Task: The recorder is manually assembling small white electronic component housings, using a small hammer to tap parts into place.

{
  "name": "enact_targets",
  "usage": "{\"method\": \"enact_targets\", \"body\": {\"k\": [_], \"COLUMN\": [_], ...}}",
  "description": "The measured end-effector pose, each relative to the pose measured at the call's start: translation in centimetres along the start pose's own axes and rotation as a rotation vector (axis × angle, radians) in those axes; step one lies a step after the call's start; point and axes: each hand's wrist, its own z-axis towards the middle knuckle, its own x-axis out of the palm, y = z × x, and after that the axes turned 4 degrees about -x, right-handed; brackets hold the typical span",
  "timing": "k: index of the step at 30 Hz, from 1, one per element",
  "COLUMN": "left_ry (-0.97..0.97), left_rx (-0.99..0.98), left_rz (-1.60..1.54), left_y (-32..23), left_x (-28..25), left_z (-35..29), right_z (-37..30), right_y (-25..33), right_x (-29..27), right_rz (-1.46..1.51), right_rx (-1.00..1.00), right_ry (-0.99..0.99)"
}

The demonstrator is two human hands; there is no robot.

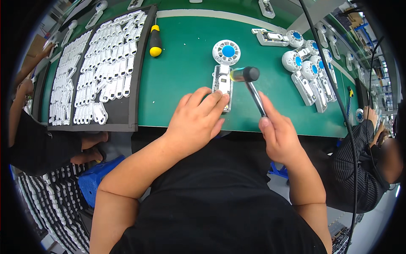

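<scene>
A white handheld fan [226, 53], with a round slotted head and a blue disc at its centre, lies on the green work table. Its handle [223, 80] points toward me, with a clear casing around white inner parts. The fingers of my left hand [195, 113] press down on the lower part of this handle and hide some of it. My right hand [278, 134] is closed round the metal shaft of a small mallet [246, 74]. The mallet's head, dark at one end and yellowish at the other, hovers beside the upper handle; I cannot tell whether it touches.
Dark trays [133, 84] full of small white parts cover the table's left side. A yellow-and-black screwdriver [155, 42] lies beside them. Several similar fans [311, 72] cluster at the right. A black cable [338, 101] hangs across the right. Other people sit at both sides.
</scene>
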Motion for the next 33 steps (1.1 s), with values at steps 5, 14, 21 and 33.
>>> {"method": "enact_targets", "body": {"k": [5, 14, 21, 33], "left_ry": [-0.026, 0.028, 0.007, 0.005], "left_rx": [-0.11, -0.272, -0.132, -0.125], "left_rz": [-0.28, -0.376, -0.298, -0.241], "left_y": [2.1, 2.3, 2.6, 2.5], "left_x": [-0.7, -0.5, 0.0, 0.4], "left_z": [1.4, 2.3, 2.0, 1.9], "right_z": [-1.4, -1.4, -0.2, 0.7], "right_y": [-1.2, -1.6, -2.6, -4.9], "right_x": [0.5, 1.4, -0.1, 1.0], "right_rz": [0.073, -0.103, 0.088, 0.323], "right_rx": [0.057, -0.1, -0.05, 0.006], "right_ry": [-0.021, 0.098, -0.064, -0.187]}}
